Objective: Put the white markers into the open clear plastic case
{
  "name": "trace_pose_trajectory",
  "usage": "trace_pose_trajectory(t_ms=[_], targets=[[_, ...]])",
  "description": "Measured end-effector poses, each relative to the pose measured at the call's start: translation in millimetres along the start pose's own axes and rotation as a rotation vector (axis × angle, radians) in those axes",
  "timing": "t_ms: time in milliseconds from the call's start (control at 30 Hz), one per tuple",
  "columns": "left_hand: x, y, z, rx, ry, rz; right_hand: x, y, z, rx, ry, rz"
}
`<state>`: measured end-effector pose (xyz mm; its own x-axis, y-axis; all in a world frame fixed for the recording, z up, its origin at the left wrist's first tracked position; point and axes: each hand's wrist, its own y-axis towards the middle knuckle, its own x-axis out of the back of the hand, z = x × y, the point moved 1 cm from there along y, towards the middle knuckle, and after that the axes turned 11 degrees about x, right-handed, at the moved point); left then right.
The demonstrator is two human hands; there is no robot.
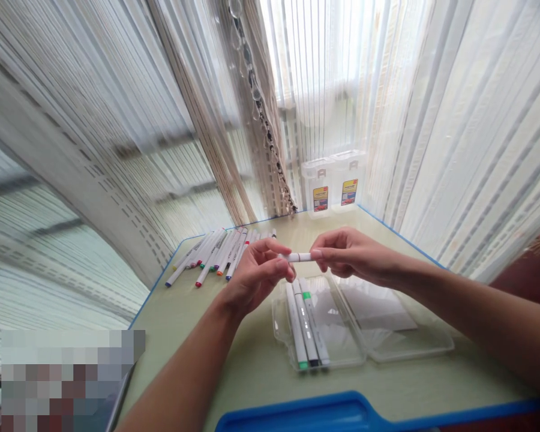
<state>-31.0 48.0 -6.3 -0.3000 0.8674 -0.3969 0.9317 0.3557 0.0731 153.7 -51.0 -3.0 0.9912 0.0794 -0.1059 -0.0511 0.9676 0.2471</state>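
Observation:
A white marker (300, 257) is held level between both hands above a clear plastic case. My left hand (261, 270) pinches its left end, and my right hand (342, 252) grips the right end between thumb and fingers. Below, the open clear case (342, 336) lies on the table with its lid folded out to the right. In its left side rest several white markers (305, 324), with green, black and grey ends toward me. A loose pile of white markers (216, 255) with coloured ends lies to the left, partly hidden by my left hand.
Two upright clear boxes (335, 186) with yellow labels stand at the table's far edge, against string curtains (387, 120). The pale green table (180, 336) has a blue rim. A blue tray edge (292, 414) runs along the front. A paper sheet (382, 309) shows at the case lid.

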Motion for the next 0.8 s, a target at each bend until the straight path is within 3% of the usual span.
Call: trace_pose_trajectory(t_ms=[433,800], targets=[[1.1,0.0,0.7,0.01,0.017,-0.102,2.1,-0.7,-3.1,-0.017,0.052,-0.032],[-2.9,0.8,-2.6,0.041,-0.013,-0.128,2.9,0.4,-2.0,0.071,-0.111,-0.046]])
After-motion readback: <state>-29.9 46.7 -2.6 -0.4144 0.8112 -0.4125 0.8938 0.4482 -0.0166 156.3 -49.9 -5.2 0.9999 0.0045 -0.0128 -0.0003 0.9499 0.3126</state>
